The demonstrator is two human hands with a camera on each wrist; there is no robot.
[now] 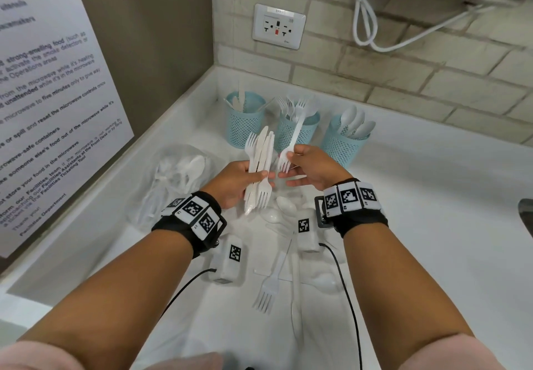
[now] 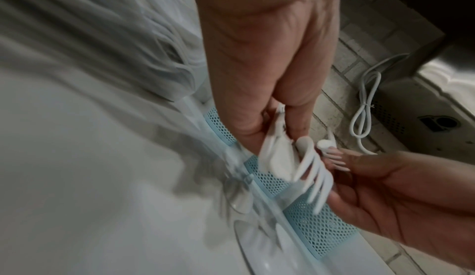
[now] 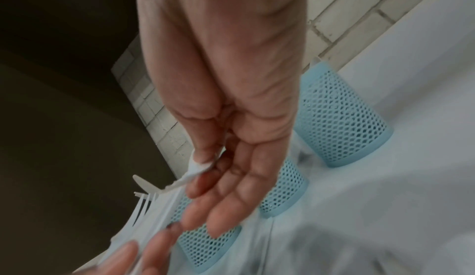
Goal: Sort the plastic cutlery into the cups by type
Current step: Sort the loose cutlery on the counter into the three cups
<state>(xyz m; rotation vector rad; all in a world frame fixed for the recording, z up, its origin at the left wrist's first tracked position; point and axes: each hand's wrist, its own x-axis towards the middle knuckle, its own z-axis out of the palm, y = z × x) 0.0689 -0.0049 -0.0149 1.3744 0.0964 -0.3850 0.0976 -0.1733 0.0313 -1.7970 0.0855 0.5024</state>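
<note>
We see white, smooth plastic forks (image 1: 290,141), pale-blue perforated plastic mesh cups (image 1: 294,133), a glossy white table (image 1: 418,225), a matt rough white brick-tile wall (image 1: 403,75) and black cloth wrist bands (image 1: 190,216).

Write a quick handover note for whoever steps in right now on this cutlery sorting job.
Left hand grips a mixed bundle of knives and forks. Right hand pinches one fork by its head.
Three blue mesh cups at the back: left cup has knives, middle cup forks, right cup spoons.
Left to sort: both handfuls, the loose fork and spoons on the counter, and the plastic bag.
</note>
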